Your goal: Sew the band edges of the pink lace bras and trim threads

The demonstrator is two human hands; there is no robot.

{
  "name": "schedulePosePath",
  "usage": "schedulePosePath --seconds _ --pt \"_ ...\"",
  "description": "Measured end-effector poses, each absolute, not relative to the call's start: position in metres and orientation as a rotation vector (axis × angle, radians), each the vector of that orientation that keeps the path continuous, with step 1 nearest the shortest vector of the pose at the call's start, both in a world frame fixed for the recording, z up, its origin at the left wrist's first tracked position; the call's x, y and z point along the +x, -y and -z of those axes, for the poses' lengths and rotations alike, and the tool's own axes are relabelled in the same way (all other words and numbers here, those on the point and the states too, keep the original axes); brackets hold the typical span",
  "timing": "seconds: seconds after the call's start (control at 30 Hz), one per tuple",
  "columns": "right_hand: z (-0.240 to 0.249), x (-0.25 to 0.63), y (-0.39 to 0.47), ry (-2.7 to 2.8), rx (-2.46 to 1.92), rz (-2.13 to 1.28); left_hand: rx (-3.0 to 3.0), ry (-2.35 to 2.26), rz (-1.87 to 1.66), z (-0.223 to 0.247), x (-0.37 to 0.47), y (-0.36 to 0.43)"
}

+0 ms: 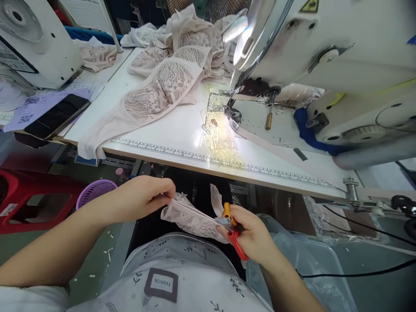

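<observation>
My left hand point(151, 197) pinches the left end of a pale pink lace bra piece point(191, 219), which is held over my lap below the table edge. The piece stretches across to my right hand point(251, 232). Closed around thread snips with a yellow and a red handle point(238, 245), my right hand also has the lace's right end at its fingertips. A loose pale strip point(216, 200) sticks up beside the snips. The snips' blades are partly hidden by the fabric and fingers.
A lace bra point(159, 91) lies on the white table with its strap end over the front edge, before a heap of similar pieces point(195, 28). A sewing machine point(325, 52) stands right. A phone point(58, 115) lies left. A purple basket point(95, 190) and red stool point(35, 199) are below.
</observation>
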State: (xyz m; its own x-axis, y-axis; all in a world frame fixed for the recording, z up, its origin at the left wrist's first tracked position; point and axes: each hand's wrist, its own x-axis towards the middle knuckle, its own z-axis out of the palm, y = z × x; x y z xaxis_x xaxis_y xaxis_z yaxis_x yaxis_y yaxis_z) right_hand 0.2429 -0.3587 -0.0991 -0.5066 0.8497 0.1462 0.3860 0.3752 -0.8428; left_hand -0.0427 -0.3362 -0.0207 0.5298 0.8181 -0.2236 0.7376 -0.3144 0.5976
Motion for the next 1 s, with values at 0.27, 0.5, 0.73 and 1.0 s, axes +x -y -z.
schedulePosePath --seconds 0.27,0.5,0.73,1.0 --pt "0.081 0.252 0.350 1.792 -1.141 -1.516 2.345 -0.983 -0.080 -0.032 -0.029 0.314" --pt "0.063 0.249 0.353 1.771 -1.115 -1.191 2.524 -0.971 -0.051 -0.051 -0.028 0.309" --pt "0.054 0.250 0.361 1.794 -0.990 -1.086 2.540 -0.986 -0.016 -0.067 -0.028 0.317" --pt "0.053 0.251 0.364 1.789 -0.982 -0.999 2.577 -1.038 0.025 -0.068 -0.021 0.324"
